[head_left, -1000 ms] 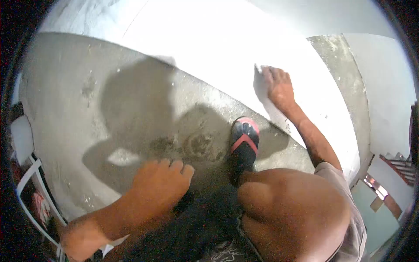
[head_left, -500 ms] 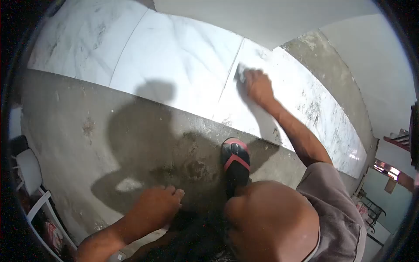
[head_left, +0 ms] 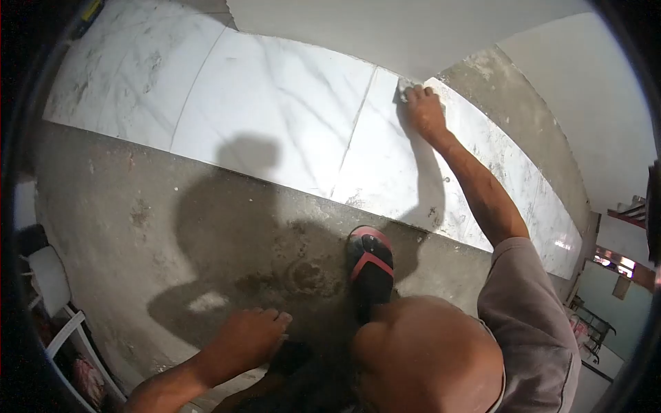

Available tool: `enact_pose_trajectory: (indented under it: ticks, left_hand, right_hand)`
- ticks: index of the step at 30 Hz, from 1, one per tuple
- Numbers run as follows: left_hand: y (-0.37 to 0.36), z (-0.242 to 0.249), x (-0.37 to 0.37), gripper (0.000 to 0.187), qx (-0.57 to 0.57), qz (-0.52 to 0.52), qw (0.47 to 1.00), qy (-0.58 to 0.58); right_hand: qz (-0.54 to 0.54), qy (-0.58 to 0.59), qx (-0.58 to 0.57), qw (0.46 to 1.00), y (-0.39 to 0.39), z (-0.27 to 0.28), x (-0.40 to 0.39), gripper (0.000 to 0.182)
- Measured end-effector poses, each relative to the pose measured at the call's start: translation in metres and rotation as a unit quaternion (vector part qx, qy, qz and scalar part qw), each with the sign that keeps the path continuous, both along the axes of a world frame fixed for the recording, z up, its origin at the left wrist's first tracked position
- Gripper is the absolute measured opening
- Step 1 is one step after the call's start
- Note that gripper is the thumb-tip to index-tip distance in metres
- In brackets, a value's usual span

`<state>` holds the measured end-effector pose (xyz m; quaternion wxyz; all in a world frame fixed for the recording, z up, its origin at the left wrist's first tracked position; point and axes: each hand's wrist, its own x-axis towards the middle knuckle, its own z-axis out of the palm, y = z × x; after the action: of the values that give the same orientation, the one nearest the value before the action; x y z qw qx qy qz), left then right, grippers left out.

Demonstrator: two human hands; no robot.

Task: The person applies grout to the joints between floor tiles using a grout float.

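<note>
My right hand is closed on a small greyish-white rag or pad; its exact kind is hard to make out. It presses this on the white marble-patterned tile, close to the wall corner and right of a joint line. My left hand hangs low in front of me, back upward, near my dark-clothed leg. Its fingers bend loosely, their undersides are hidden, and I see nothing held in it. Dark smudges mark the tile surface.
A grey wall borders the tiles. Rough concrete floor lies on my side, with my foot in a black and red flip-flop. A white chair stands at lower left, a metal rack at far right.
My right hand has slid the rag or pad across the tile, away from me and slightly right, up to the wall corner. My left hand has dropped slightly.
</note>
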<state>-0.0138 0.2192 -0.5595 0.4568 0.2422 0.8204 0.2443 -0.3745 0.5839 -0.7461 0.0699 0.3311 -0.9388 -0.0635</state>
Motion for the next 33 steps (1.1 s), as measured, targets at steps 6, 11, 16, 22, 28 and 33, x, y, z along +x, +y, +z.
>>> enact_pose_trajectory:
  ticks: [6,11,16,22,28,33]
  left_hand:
    - [-0.002,-0.001,0.0,0.03,0.023,0.002,0.999,0.034]
    - [0.003,-0.003,0.004,0.026,-0.004,0.0,1.0,0.021]
    - [0.004,-0.002,0.003,0.023,-0.02,0.005,1.0,0.015]
    - [0.0,-0.011,0.007,0.04,-0.012,-0.015,0.999,-0.038]
    - [0.001,-0.012,0.014,0.023,0.012,0.021,0.999,0.032]
    - [-0.007,-0.006,0.012,0.036,0.0,0.014,1.0,-0.021]
  right_hand:
    - [-0.033,-0.029,0.009,0.999,0.004,0.009,-0.014,0.024]
    - [0.088,0.033,-0.035,0.995,-0.003,-0.003,-0.007,0.028]
    - [-0.022,-0.049,-0.005,0.999,-0.024,0.012,0.024,0.032]
    - [0.197,-0.131,-0.043,0.971,-0.066,0.028,0.211,0.023]
    - [-0.062,-0.39,-0.156,0.906,-0.053,0.065,0.15,0.033]
    - [-0.344,-0.369,-0.288,0.814,0.07,0.051,0.016,0.025]
